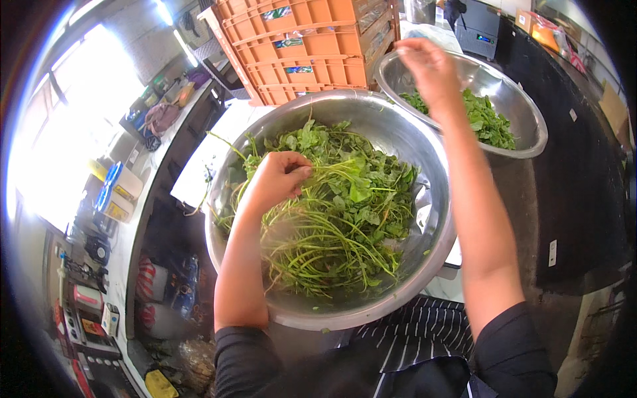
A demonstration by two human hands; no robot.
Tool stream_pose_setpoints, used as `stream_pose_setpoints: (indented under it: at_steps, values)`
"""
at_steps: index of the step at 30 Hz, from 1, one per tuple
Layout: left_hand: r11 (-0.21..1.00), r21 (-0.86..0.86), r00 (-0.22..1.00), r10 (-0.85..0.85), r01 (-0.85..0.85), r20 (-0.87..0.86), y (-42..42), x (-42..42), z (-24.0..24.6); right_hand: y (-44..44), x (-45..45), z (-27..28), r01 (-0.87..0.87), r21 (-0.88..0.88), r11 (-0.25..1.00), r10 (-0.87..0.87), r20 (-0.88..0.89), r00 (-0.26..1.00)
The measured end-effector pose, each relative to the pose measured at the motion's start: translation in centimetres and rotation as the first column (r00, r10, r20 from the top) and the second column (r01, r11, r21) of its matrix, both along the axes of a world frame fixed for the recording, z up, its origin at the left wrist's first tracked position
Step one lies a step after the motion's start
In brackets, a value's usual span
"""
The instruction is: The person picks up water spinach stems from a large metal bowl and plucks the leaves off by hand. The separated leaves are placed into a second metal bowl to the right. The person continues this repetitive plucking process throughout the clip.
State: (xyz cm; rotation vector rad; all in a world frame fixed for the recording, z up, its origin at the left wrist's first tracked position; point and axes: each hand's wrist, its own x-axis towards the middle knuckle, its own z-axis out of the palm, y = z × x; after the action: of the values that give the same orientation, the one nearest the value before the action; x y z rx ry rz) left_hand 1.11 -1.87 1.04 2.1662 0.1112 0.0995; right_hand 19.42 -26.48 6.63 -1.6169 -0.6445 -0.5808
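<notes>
A large steel bowl (pixel 331 321) holds a heap of leafy greens (pixel 318 239) with long thin stems. Above the heap, my left hand (pixel 283 176) pinches a small bunch of leafy stems (pixel 343 174), its leaves pointing right. A second steel bowl (pixel 535 124), behind and to the right, contains a smaller pile of picked green leaves (pixel 485 117). My right hand (pixel 430 72) is raised over that bowl's left side; it is blurred, its fingers are close together, and whether anything is between them cannot be made out.
Stacked orange plastic crates (pixel 298 45) stand behind the large bowl. On the left runs a counter (pixel 127 239) with plastic tubs (pixel 119 191), bags and small items. A black panel (pixel 572 164) curves along the right side. Several stems hang over the large bowl's left rim.
</notes>
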Motion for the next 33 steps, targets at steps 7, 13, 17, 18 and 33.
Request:
stream_pose_setpoints:
  at_steps: [7, 13, 17, 18, 33]
  values:
    - [0.995, -0.075, 0.991, 0.073, -0.065, 0.111, -0.3, 0.6, 0.5, 5.7, -3.3, -8.0, -0.384, 0.04, 0.922, 0.386, -0.134, 0.913]
    - [0.983, -0.138, 0.964, 0.15, -0.122, 0.219, 0.4, 1.3, 0.1, 4.6, -4.0, -8.0, -0.515, -0.145, 0.845, 0.449, -0.329, 0.83]
    - [0.968, -0.155, 0.954, 0.227, -0.199, 0.197, 0.3, 1.4, -0.2, 4.5, -3.4, -8.9, -0.557, -0.282, 0.781, 0.408, -0.444, 0.798]
    - [0.963, -0.166, 0.95, 0.244, -0.214, 0.195, 0.2, 1.6, -0.2, 4.6, -3.1, -9.3, -0.552, -0.301, 0.777, 0.398, -0.445, 0.802]
    - [0.964, 0.036, 0.943, 0.248, -0.262, 0.222, -0.5, 2.0, -1.2, 5.5, -3.6, -10.2, -0.599, -0.198, 0.776, 0.464, -0.464, 0.755]
